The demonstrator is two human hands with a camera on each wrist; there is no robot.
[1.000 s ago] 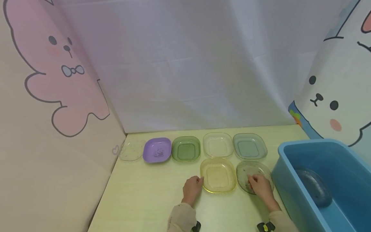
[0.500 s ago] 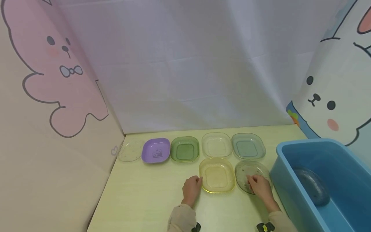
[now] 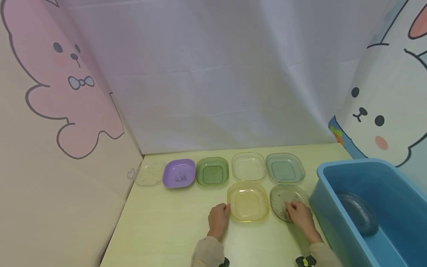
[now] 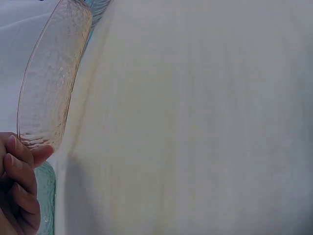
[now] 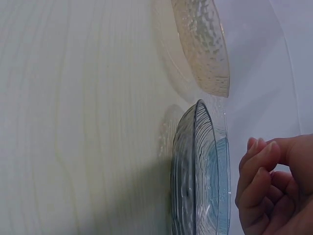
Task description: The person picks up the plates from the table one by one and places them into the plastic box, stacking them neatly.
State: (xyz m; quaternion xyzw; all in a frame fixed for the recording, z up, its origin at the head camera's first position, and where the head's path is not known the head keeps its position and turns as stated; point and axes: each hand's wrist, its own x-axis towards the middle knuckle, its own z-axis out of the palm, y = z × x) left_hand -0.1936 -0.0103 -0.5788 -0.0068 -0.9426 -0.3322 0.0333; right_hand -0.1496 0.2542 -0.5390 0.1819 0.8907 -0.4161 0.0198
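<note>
In the head view, the yellow plate [image 3: 248, 202] lies flat in the front row. My left hand [image 3: 218, 218] pinches its left rim; the left wrist view shows the thumb below the wall and fingers [image 4: 22, 171] curled at the edge. To the right of it lies a grey patterned plate [image 3: 283, 198]. My right hand [image 3: 299, 214] hovers over that plate with loosely curled fingers, thumb meeting the fingertips. Between this hand [image 5: 274, 188] and the grey plate [image 5: 185, 171] a gap shows in the right wrist view; nothing is visible in its grip.
Behind stands a row of plates: clear speckled [image 3: 149, 174], purple [image 3: 179, 173], green [image 3: 212, 171], clear [image 3: 248, 166] and blue-tinted [image 3: 285, 168]. A deep blue tub [image 3: 340, 215] on the right holds a dark transparent dish [image 3: 358, 215]. A white cloth [image 3: 213, 74] hangs behind the table.
My left hand and the yellow plate have shifted slightly left, widening the gap to the grey plate. My right hand stays over the grey plate. The head view has turned a little.
</note>
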